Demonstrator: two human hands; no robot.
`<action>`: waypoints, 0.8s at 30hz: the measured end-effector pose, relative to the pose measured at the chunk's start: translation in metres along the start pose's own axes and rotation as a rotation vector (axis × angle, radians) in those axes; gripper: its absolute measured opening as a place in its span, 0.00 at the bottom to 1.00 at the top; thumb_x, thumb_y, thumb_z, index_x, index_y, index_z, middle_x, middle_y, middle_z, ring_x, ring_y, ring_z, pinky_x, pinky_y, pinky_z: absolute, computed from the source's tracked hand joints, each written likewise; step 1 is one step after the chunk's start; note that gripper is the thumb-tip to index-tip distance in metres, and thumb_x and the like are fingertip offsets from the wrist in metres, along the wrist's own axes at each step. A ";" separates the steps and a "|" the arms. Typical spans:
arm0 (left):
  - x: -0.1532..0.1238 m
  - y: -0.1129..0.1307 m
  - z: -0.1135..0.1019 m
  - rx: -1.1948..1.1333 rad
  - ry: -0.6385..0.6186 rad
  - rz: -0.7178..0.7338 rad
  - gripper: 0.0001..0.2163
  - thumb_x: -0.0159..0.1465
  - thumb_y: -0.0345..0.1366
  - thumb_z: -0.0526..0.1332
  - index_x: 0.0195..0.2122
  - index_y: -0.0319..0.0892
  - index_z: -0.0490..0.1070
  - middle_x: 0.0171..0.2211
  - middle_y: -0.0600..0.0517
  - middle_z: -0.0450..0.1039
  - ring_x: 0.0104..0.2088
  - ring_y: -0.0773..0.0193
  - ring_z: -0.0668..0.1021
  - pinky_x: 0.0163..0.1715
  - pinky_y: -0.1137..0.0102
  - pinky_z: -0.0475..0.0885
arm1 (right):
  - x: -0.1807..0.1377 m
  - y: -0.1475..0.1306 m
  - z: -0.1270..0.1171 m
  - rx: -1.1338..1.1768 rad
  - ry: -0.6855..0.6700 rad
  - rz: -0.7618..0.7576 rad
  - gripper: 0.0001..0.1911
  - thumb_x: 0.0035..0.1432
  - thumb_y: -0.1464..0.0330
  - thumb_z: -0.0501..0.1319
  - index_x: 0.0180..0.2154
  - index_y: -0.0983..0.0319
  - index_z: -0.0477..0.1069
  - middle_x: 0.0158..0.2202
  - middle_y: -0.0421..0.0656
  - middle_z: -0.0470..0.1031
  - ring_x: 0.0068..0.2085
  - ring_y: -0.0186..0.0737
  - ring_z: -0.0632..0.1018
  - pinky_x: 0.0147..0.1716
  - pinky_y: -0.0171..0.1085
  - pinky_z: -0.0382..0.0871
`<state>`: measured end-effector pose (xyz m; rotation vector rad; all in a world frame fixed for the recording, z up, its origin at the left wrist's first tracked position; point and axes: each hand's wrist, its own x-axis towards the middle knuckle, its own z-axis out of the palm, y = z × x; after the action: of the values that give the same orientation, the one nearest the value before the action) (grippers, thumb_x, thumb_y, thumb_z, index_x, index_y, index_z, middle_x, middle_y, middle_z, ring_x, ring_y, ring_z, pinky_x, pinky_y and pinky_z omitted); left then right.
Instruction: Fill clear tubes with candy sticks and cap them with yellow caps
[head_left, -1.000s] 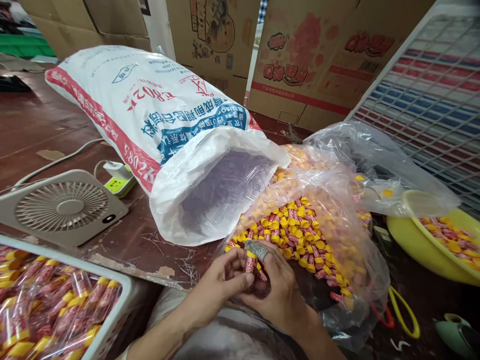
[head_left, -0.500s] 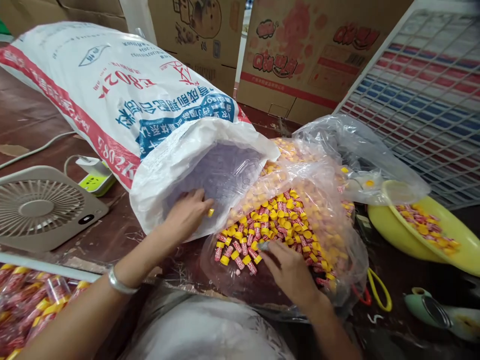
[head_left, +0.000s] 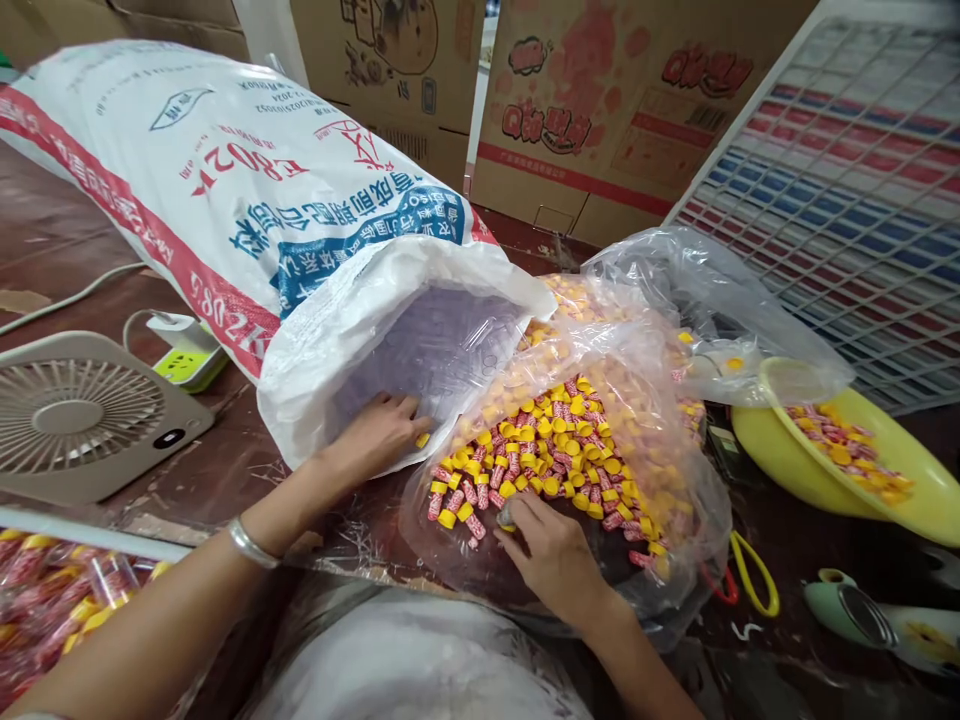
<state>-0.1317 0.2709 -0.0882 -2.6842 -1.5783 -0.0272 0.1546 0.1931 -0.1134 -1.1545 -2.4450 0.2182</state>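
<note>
My left hand [head_left: 373,436] reaches palm down into the mouth of a big white woven sack [head_left: 247,215] lined with clear plastic. A yellow cap [head_left: 422,439] sticks out from under its fingers, so it is closed on a small tube. My right hand [head_left: 553,556] rests at the near edge of a heap of red tubes with yellow caps [head_left: 559,450] inside a clear plastic bag [head_left: 675,400]. Its fingers are curled down onto the tubes, and one tip wears a grey finger cot [head_left: 506,516]. What they grip is hidden.
A small flat fan [head_left: 79,415] and a green power strip [head_left: 186,362] lie at the left. A white tray of packed tubes [head_left: 60,600] is at the bottom left. A yellow basin [head_left: 795,455], yellow scissors [head_left: 754,578], a grid rack [head_left: 847,180] and cardboard boxes [head_left: 600,110] stand around.
Both hands were together near my body holding red tubes. The left hand then moved up into the sack's mouth, and the right hand moved back onto the heap in the clear bag.
</note>
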 end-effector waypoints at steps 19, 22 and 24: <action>-0.057 0.105 -0.034 -1.884 0.030 -0.295 0.15 0.59 0.47 0.69 0.31 0.39 0.73 0.27 0.56 0.67 0.28 0.69 0.64 0.30 0.75 0.63 | 0.040 -0.045 -0.043 0.540 0.246 -0.072 0.20 0.69 0.52 0.58 0.51 0.60 0.71 0.47 0.48 0.77 0.49 0.45 0.79 0.50 0.41 0.77; -0.055 0.111 -0.030 -2.004 0.045 -0.399 0.18 0.56 0.49 0.71 0.31 0.38 0.74 0.27 0.54 0.70 0.27 0.69 0.67 0.31 0.74 0.65 | 0.035 -0.047 -0.038 0.375 0.235 -0.145 0.38 0.60 0.42 0.62 0.58 0.64 0.64 0.53 0.55 0.72 0.56 0.53 0.75 0.56 0.48 0.73; -0.053 0.118 -0.026 -2.086 0.072 -0.476 0.19 0.54 0.50 0.72 0.31 0.38 0.74 0.27 0.54 0.71 0.28 0.68 0.69 0.31 0.74 0.67 | 0.032 -0.047 -0.032 0.283 0.257 -0.141 0.38 0.58 0.45 0.65 0.58 0.64 0.62 0.53 0.55 0.71 0.56 0.54 0.74 0.56 0.50 0.73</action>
<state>-0.0548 0.1662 -0.0658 -2.2181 -2.7443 -3.1662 0.1172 0.1862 -0.0602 -0.8295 -2.1743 0.3380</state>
